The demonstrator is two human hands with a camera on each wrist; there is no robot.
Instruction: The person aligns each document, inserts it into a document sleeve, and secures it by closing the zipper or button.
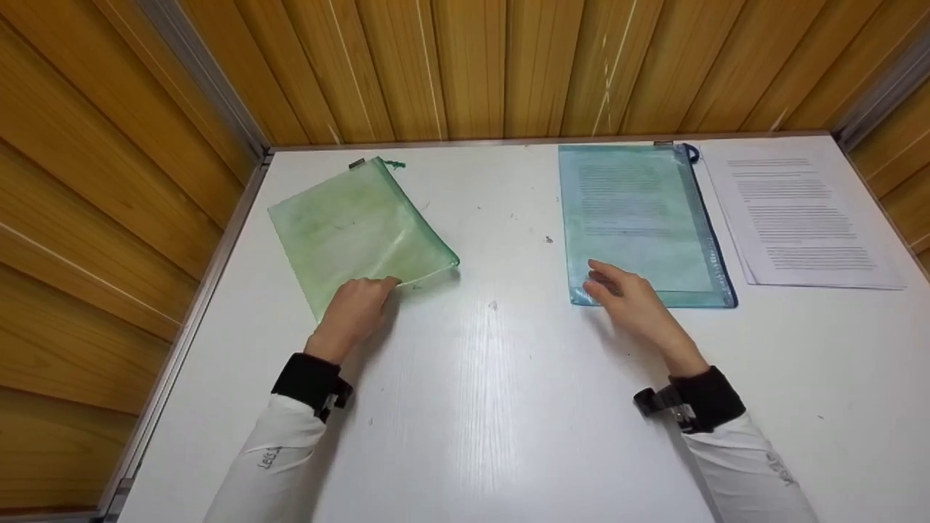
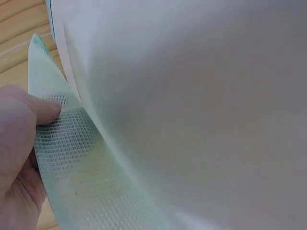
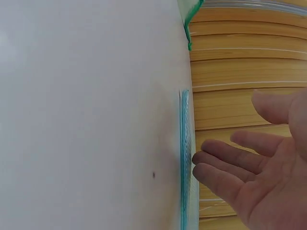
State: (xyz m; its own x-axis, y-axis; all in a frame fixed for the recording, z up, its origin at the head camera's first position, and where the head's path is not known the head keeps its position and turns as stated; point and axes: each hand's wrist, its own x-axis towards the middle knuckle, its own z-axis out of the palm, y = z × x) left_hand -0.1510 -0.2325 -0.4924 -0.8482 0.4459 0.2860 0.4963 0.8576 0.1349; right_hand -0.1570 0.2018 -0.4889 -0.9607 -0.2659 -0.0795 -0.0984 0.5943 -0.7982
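Observation:
My left hand point(image 1: 356, 309) pinches the near edge of a green mesh zipper pouch point(image 1: 345, 232), which lies turned at an angle on the left of the table. Its near right corner is lifted a little off the surface. In the left wrist view, the thumb presses on the mesh pouch point(image 2: 76, 148) and the other fingers are behind it. Over the near left corner of a blue zipper pouch point(image 1: 632, 254) is my right hand point(image 1: 636, 305), fingers loosely extended. Printed paper shows through this pouch. The right wrist view has the hand point(image 3: 254, 177) holding nothing beside the blue pouch's edge point(image 3: 185, 158).
A stack of printed sheets point(image 1: 806, 218) lies right of the blue pouch on the white table point(image 1: 472, 407). Yellow wood-look panels point(image 1: 472, 73) rise at the back and sides. Small dark marks speckle the tabletop between the pouches.

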